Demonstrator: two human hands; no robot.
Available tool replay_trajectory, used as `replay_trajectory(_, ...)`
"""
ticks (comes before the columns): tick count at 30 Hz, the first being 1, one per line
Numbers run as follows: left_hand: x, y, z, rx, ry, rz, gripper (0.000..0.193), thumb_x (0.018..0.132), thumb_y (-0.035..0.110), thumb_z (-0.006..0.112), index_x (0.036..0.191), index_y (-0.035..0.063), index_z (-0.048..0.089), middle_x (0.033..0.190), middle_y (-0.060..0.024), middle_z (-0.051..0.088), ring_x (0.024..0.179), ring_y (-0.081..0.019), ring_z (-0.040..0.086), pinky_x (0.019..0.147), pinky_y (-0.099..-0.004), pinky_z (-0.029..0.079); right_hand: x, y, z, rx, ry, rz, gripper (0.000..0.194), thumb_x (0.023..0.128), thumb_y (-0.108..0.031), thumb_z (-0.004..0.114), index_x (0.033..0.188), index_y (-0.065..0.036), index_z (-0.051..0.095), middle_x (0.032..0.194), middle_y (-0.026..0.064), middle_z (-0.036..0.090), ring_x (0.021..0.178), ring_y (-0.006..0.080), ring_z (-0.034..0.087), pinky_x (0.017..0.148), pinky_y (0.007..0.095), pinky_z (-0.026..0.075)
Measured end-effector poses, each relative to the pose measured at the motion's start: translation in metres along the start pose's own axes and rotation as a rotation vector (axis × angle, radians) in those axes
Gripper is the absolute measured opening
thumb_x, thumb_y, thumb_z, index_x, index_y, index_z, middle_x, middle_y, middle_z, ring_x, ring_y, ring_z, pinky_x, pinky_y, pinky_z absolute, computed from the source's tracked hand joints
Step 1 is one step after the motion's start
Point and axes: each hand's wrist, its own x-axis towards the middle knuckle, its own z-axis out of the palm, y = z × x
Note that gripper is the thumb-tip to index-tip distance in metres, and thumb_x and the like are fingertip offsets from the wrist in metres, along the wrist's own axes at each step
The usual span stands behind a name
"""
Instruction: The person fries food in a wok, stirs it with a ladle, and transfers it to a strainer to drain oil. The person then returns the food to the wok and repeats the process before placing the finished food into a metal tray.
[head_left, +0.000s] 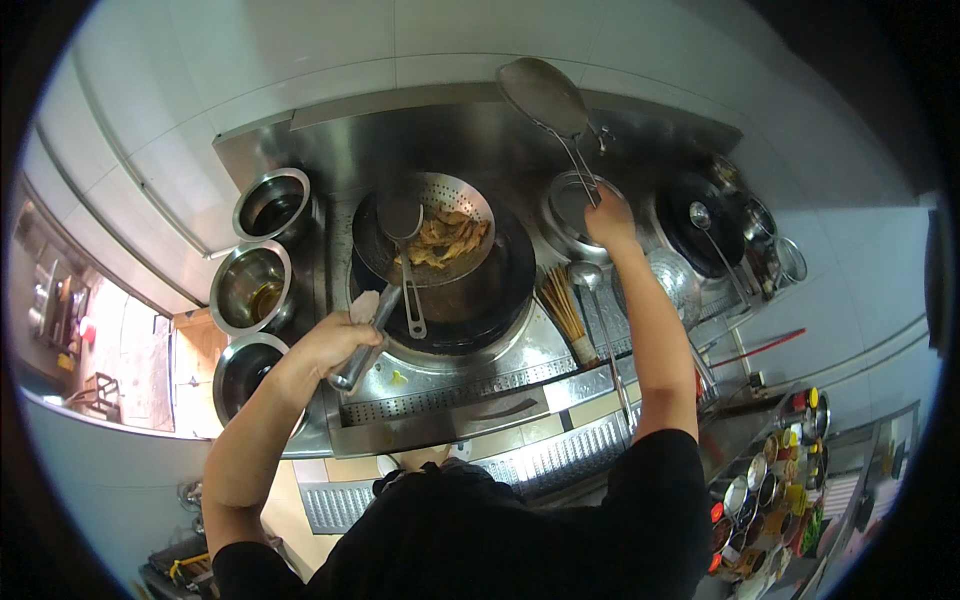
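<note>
My left hand (340, 341) grips a tubular metal handle (386, 306) together with a pale cloth (365, 304). The handle runs toward a perforated metal strainer (469, 195) above a black wok (517, 262); where it joins is hard to tell. Browned pieces of food (448, 238) lie in the strainer. A wok spatula (409, 281) rests across it, its slotted handle end hanging over the near rim. My right hand (609, 217) holds the wire handle of a round fine-mesh skimmer (546, 94), raised toward the back splash panel, beyond a lidded-looking round metal pot (559, 225).
Several steel pots (251, 289) line the left side, one with yellowish liquid. A bamboo wok brush (570, 319), a ladle (592, 289) and another perforated strainer (673, 281) lie right of the wok. A second dark wok (694, 225) holds a ladle. Seasoning containers (757, 480) stand at lower right.
</note>
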Motion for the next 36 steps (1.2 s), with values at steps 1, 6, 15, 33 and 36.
replay_trajectory(1, 0.000, -0.002, 0.003, -0.045, -0.007, 0.008, 0.026, 0.080, 0.012, 0.069, 0.095, -0.0097, 0.068, 0.084, -0.0139, 0.069, 0.071, -0.0211, 0.066, 0.063, -0.0329, 0.052, 0.014, -0.001, 0.009, -0.039, 0.034, -0.018, 0.055, 0.090, -0.024, 0.055, 0.141, -0.005, 0.048, 0.113, 0.0256, 0.067, 0.107, 0.0425, 0.064, 0.092, 0.0502, 0.051)
replay_trajectory(6, -0.001, -0.005, 0.012, -0.072, 0.029, -0.047, 0.026, 0.081, 0.011, 0.069, 0.098, -0.0093, 0.069, 0.087, -0.0121, 0.070, 0.075, -0.0191, 0.066, 0.068, -0.0310, 0.052, 0.056, -0.017, 0.057, -0.227, -0.272, 0.102, 0.058, 0.093, -0.022, 0.053, 0.148, -0.009, 0.040, 0.116, 0.0234, 0.067, 0.108, 0.0389, 0.065, 0.088, 0.0506, 0.053)
replay_trajectory(15, -0.006, 0.005, 0.018, -0.039, 0.096, -0.045, 0.032, 0.080, 0.014, 0.069, 0.101, -0.0103, 0.067, 0.086, -0.0118, 0.069, 0.073, -0.0193, 0.065, 0.066, -0.0325, 0.051, 0.095, 0.015, 0.074, -0.197, -0.197, 0.060, 0.059, 0.092, -0.020, 0.053, 0.147, -0.005, 0.039, 0.115, 0.0276, 0.066, 0.110, 0.0423, 0.064, 0.093, 0.0494, 0.051)
replay_trajectory(33, -0.002, -0.012, -0.014, -0.004, -0.054, 0.142, 0.084, 0.076, 0.011, 0.055, 0.153, -0.0051, 0.027, 0.139, -0.0155, 0.052, 0.113, -0.0215, 0.057, 0.099, -0.0311, 0.044, -0.040, -0.023, 0.024, 1.203, -0.290, 0.390, 0.018, 0.095, -0.013, 0.056, 0.110, -0.004, 0.061, 0.077, 0.0137, 0.067, 0.054, 0.0232, 0.066, 0.044, 0.0379, 0.054)
replay_trajectory(36, 0.005, -0.012, -0.026, -0.021, -0.160, 0.154, 0.090, 0.075, 0.015, 0.056, 0.156, -0.0030, 0.021, 0.136, -0.0150, 0.053, 0.111, -0.0216, 0.058, 0.097, -0.0300, 0.045, -0.152, -0.019, 0.023, 1.247, -0.172, 0.282, 0.015, 0.089, -0.011, 0.063, 0.080, 0.000, 0.064, 0.058, 0.0116, 0.060, 0.042, 0.0194, 0.059, 0.041, 0.0357, 0.048)
